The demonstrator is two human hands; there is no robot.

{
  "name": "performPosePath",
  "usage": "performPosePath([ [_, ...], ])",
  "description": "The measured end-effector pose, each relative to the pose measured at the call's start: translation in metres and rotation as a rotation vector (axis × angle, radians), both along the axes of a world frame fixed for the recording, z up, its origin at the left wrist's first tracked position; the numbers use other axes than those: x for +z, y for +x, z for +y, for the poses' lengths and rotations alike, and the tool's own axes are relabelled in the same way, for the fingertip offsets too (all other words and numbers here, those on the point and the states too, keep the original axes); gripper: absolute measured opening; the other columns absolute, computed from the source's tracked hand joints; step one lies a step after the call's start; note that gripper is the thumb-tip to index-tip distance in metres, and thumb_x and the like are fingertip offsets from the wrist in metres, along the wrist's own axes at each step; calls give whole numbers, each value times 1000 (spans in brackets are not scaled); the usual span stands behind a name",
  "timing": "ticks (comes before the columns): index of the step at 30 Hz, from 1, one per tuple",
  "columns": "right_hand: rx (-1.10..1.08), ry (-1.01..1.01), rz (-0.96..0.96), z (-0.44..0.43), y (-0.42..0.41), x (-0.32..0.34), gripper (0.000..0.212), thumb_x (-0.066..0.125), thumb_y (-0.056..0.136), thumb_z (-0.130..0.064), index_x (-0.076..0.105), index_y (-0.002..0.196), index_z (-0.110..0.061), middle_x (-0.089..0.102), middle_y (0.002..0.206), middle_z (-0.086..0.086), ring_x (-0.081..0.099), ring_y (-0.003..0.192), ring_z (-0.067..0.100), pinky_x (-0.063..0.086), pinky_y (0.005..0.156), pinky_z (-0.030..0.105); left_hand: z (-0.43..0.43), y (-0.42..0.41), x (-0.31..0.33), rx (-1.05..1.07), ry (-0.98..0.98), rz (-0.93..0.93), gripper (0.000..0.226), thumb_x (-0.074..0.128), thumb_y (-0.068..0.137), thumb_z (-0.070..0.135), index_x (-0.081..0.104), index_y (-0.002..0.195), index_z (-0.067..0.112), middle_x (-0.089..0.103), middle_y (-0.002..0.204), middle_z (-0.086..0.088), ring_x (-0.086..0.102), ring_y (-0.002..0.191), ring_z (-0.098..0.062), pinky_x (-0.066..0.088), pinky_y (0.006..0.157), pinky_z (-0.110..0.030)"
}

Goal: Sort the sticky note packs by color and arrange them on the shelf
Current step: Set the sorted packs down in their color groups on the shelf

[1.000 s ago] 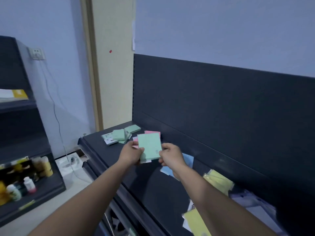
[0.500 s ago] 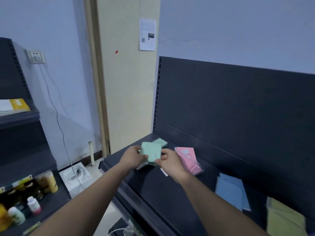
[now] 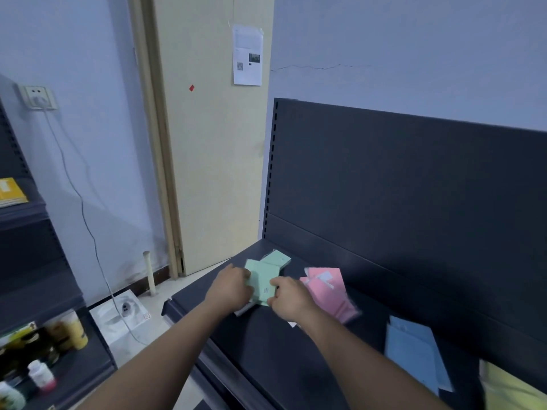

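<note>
Both my hands hold a green sticky note pack (image 3: 262,281) low over the left end of the dark shelf (image 3: 266,350). My left hand (image 3: 229,287) grips its left edge and my right hand (image 3: 288,297) grips its right edge. Under and behind it lie more green packs (image 3: 278,258). Pink packs (image 3: 328,291) sit just right of my right hand. Blue packs (image 3: 414,350) lie farther right, and yellow packs (image 3: 512,389) show at the right frame edge.
The shelf's dark back panel (image 3: 414,187) rises behind the packs. A second dark rack (image 3: 35,291) at left holds bottles (image 3: 41,377). A white box (image 3: 121,315) and a cable lie on the floor by the door (image 3: 213,143).
My hands have carried the green pack left and down onto the green pile at the shelf's end. The view has swung left, so pink, blue and yellow packs now lie to the right.
</note>
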State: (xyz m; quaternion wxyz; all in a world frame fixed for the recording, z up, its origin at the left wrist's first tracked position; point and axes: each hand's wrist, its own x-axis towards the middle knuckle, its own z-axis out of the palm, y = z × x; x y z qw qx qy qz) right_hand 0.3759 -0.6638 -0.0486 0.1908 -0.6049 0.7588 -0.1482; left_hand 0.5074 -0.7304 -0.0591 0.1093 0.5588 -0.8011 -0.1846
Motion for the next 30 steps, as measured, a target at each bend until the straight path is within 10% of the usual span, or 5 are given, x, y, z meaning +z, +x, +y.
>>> performPosePath([
  [10,11,-161,97,27,-52,24,33,56,92,-25,59,125,-17,58,122,4,55,113,23,43,95,31,15,-23,25,-27,-179,-46,40,55,92,29,56,130,15,55,127,-5,50,118,-25,45,94,-37],
  [30,-448,-35,548,235,-132,51,37,56,91,-33,55,125,-21,53,124,8,49,119,29,39,96,38,148,-144,53,-678,-494,-181,29,53,90,24,58,116,13,57,120,-6,49,116,-25,43,92,-36],
])
